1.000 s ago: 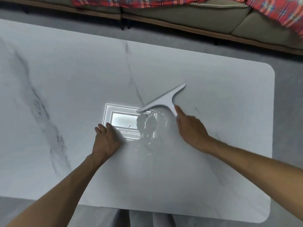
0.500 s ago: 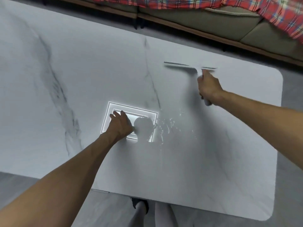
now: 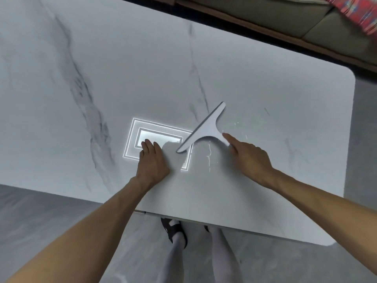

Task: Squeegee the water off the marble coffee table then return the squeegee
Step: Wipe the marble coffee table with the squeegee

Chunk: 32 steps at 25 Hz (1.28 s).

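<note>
A white T-shaped squeegee (image 3: 206,128) lies with its blade slanted on the white marble coffee table (image 3: 142,68), near the table's middle. My right hand (image 3: 248,158) grips its handle, index finger stretched along it. Thin streaks and drops of water (image 3: 209,158) glisten on the marble just in front of and right of the blade. My left hand (image 3: 152,160) rests flat on the tabletop to the left of the blade, partly over a bright reflection of a ceiling light (image 3: 157,137).
A sofa (image 3: 306,21) with a red plaid blanket (image 3: 355,11) runs along the table's far side. The table's near edge (image 3: 204,222) is close to my legs (image 3: 179,252). Grey floor lies to the left and right.
My right hand has pulled the squeegee from the far side of the table back toward me, blade now slanted over the wet patch. My left hand stays pressed on the marble.
</note>
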Each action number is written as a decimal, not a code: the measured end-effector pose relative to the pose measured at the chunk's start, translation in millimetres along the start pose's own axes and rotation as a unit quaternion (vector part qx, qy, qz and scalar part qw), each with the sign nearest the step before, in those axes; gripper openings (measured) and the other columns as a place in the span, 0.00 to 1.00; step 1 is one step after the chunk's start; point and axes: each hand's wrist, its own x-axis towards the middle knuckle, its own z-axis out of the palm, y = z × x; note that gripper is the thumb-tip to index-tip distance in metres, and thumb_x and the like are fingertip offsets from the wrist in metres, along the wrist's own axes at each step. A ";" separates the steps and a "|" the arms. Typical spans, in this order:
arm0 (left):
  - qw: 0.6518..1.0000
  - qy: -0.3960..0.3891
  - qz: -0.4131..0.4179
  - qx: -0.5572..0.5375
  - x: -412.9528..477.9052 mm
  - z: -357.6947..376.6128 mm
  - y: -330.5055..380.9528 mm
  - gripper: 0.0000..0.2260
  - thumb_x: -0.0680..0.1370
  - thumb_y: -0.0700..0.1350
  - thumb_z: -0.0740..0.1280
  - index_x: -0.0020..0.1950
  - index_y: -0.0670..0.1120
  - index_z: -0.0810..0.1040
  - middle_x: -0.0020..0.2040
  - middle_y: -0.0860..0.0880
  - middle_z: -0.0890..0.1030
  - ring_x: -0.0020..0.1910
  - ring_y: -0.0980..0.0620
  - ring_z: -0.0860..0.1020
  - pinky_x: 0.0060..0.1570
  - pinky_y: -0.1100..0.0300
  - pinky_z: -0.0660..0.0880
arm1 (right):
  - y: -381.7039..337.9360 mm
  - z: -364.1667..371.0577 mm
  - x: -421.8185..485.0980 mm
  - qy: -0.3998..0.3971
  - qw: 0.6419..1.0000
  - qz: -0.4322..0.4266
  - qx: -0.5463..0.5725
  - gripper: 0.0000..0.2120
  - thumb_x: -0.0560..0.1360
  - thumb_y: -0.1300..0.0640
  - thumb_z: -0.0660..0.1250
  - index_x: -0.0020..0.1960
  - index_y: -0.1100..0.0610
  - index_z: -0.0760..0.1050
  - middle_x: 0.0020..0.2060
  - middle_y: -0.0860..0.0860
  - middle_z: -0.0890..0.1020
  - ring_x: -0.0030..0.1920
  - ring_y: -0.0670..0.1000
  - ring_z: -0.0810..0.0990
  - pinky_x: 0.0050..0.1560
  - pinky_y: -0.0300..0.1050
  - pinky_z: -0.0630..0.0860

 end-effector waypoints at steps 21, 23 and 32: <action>0.997 -0.006 -0.043 -0.061 -17.5 14.3 79.3 0.28 0.80 0.41 0.55 0.76 0.31 0.51 0.75 0.29 0.51 0.75 0.28 0.52 0.74 0.37 0.53 | 92.5 -13.9 -5.6 0.055 0.989 0.113 0.072 0.23 0.83 0.51 0.50 0.77 0.46 0.56 0.53 0.65 0.80 0.52 0.66 0.78 0.49 0.53 0.72; 0.994 -0.031 -0.054 -0.088 -17.5 9.6 79.6 0.22 0.82 0.39 0.46 0.73 0.26 0.53 0.72 0.24 0.54 0.70 0.19 0.54 0.69 0.30 0.53 | 105.6 -0.4 -43.3 0.034 0.992 0.096 0.076 0.22 0.83 0.50 0.49 0.77 0.45 0.55 0.42 0.60 0.81 0.41 0.62 0.79 0.41 0.49 0.72; 0.952 0.110 -0.104 -0.266 -49.7 -7.0 41.9 0.15 0.78 0.38 0.55 0.63 0.42 0.73 0.54 0.38 0.80 0.53 0.35 0.78 0.48 0.54 0.72 | 86.7 -1.7 -74.3 -0.005 0.992 -0.091 0.084 0.20 0.83 0.47 0.52 0.74 0.37 0.60 0.52 0.47 0.83 0.49 0.52 0.81 0.46 0.46 0.76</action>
